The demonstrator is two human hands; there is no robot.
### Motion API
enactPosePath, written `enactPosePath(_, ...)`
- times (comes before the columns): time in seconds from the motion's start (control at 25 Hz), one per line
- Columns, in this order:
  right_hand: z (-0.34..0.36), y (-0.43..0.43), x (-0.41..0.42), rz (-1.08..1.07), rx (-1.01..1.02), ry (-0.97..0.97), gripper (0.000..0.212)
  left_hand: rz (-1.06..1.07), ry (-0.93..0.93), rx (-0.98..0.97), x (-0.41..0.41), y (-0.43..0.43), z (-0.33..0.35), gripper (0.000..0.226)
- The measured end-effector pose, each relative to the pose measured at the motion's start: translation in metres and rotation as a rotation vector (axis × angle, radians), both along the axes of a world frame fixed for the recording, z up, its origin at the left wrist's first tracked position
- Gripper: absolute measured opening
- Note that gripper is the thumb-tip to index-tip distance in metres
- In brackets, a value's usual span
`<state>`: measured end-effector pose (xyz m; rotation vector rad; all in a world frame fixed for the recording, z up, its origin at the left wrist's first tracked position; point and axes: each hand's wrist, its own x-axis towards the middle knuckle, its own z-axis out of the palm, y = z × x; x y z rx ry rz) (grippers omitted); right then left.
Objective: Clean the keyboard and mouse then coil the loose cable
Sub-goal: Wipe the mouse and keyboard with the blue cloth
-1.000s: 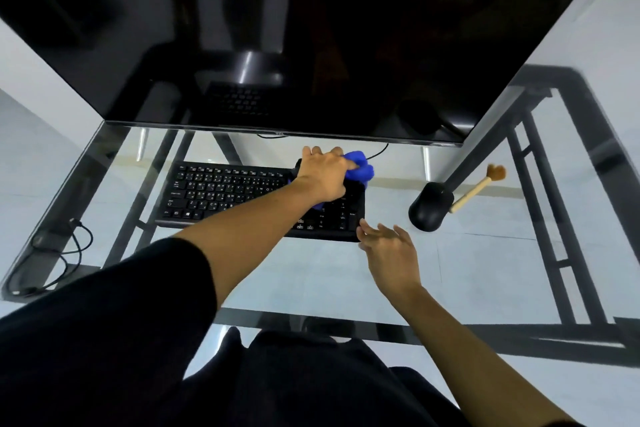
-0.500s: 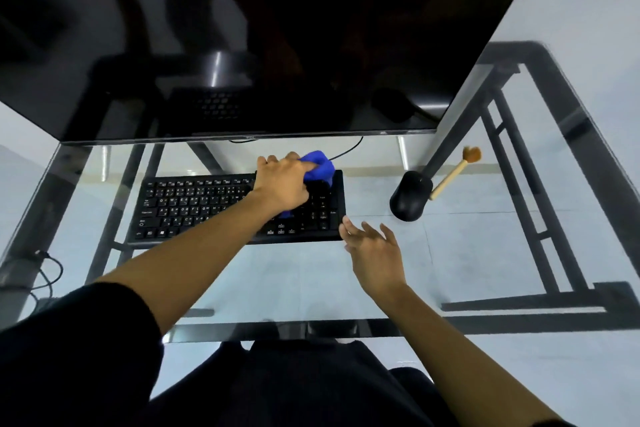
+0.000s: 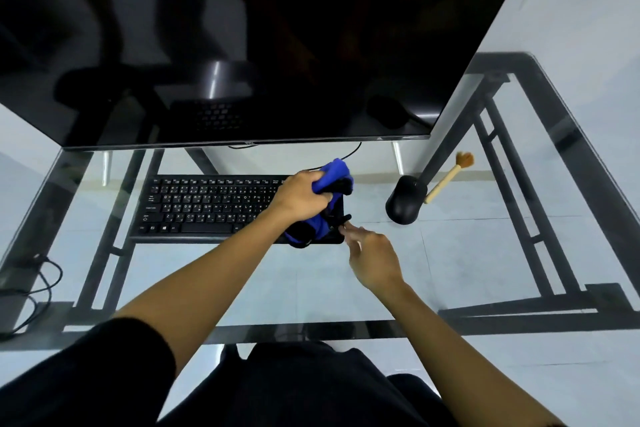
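Observation:
A black keyboard [image 3: 211, 206] lies on the glass desk below the monitor. My left hand [image 3: 303, 196] is over the keyboard's right end, shut on a blue and black cloth [image 3: 332, 177] that hangs down to the keyboard's near edge. My right hand [image 3: 372, 255] is just right of the keyboard's near right corner, its fingertips touching the cloth's lower end; whether they pinch it is unclear. A black mouse [image 3: 406, 199] sits to the right of the keyboard. A thin black cable [image 3: 353, 151] runs from behind the keyboard up under the monitor.
A large dark monitor [image 3: 242, 45] fills the top of the view. A small wooden brush [image 3: 448, 177] lies beside the mouse. More cables [image 3: 41, 284] hang at the desk's left edge. The glass desk [image 3: 433, 263] shows its black frame and the floor beneath.
My left hand has lifted the cloth off the keys, so it now hangs. My right hand has moved in from beside the keyboard to touch the cloth's lower end.

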<state>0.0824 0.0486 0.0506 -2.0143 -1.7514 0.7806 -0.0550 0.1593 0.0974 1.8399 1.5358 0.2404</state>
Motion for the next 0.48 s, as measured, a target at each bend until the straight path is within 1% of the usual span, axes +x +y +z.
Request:
enactPosePath(0.08,0.017,0.002,-0.004,-0.267,0.014,0.312,0.03,0.058,-0.106,0.025,-0.011,-0.011,0.0,0.019)
enactPosePath(0.12,0.027,0.004,-0.005,-0.337,0.005,0.433,0.031,0.056,-0.134,0.045,-0.012,-0.018,0.0,0.022)
enactPosePath(0.16,0.039,0.006,-0.007,-0.359,-0.023,0.553,0.035,0.043,-0.163,0.051,-0.012,-0.024,0.002,0.029)
enactPosePath(0.24,0.061,0.006,-0.009,-0.311,-0.093,0.761,0.034,0.027,-0.246,0.008,-0.009,-0.036,0.007,0.052)
enactPosePath(0.28,0.066,0.006,-0.009,-0.301,-0.124,0.834,0.03,0.027,-0.298,-0.035,-0.008,-0.041,0.009,0.06)
enactPosePath(0.32,0.067,0.006,-0.006,-0.306,-0.146,0.879,0.027,0.023,-0.363,-0.093,-0.007,-0.044,0.011,0.061)
enactPosePath(0.4,0.067,0.002,0.005,-0.298,-0.127,0.915,0.024,0.002,-0.493,-0.209,-0.001,-0.049,0.017,0.05)
enactPosePath(0.44,0.065,0.0,0.012,-0.294,-0.108,0.919,0.027,-0.003,-0.54,-0.238,0.004,-0.051,0.02,0.046)
enactPosePath(0.48,0.062,-0.002,0.02,-0.287,-0.089,0.913,0.035,-0.004,-0.575,-0.241,0.009,-0.054,0.022,0.045)
